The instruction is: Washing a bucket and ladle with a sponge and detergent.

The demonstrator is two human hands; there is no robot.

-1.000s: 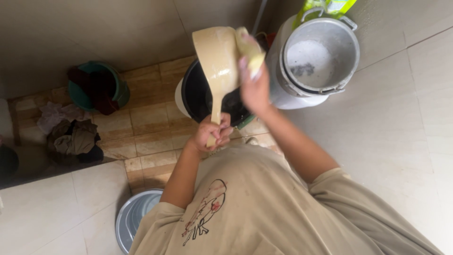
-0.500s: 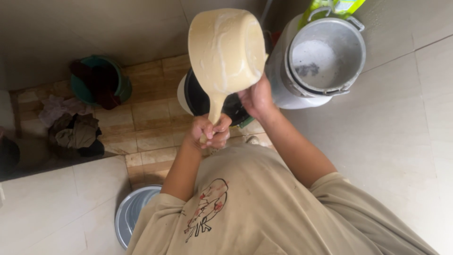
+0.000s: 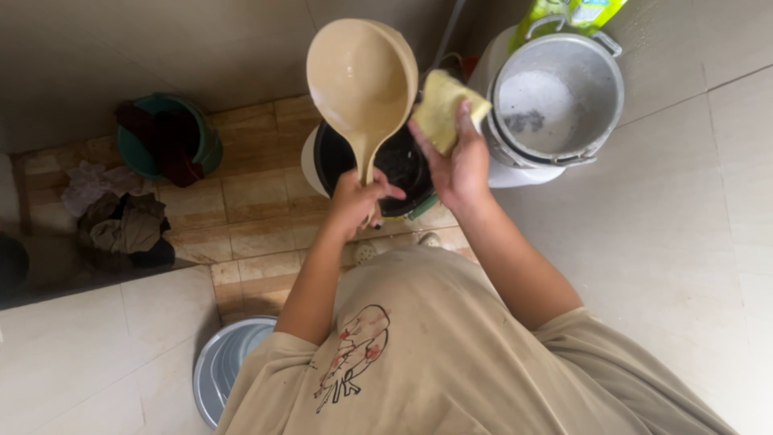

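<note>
Left hand (image 3: 352,201): grip closed round handle of beige scoop (image 3: 362,80), bowl raised at 12 o'clock. Right hand (image 3: 457,161): grip pinching yellow sponge (image 3: 448,109), just at 3 o'clock of scoop. Black pot (image 3: 398,165) below; metal pot (image 3: 555,93) at 2 o'clock. Step, judged: scrubbing; sponge must meet bowl.

Package: bright green-yellow pouch (image 3: 572,12), glossy, soft-sided, cut off by the top edge.
Position: top right, just behind the rim of the metal pot (image 3: 600,97), partly hidden by the pot's handle.
Colours: lime green with yellow folds, a small pale blue-and-white patch near the upper edge.
Print: too small and cropped to tell.
Printed graphic: red and black line drawing on the beige shirt (image 3: 350,358), low centre.
Signs, screens: none in view.
</note>
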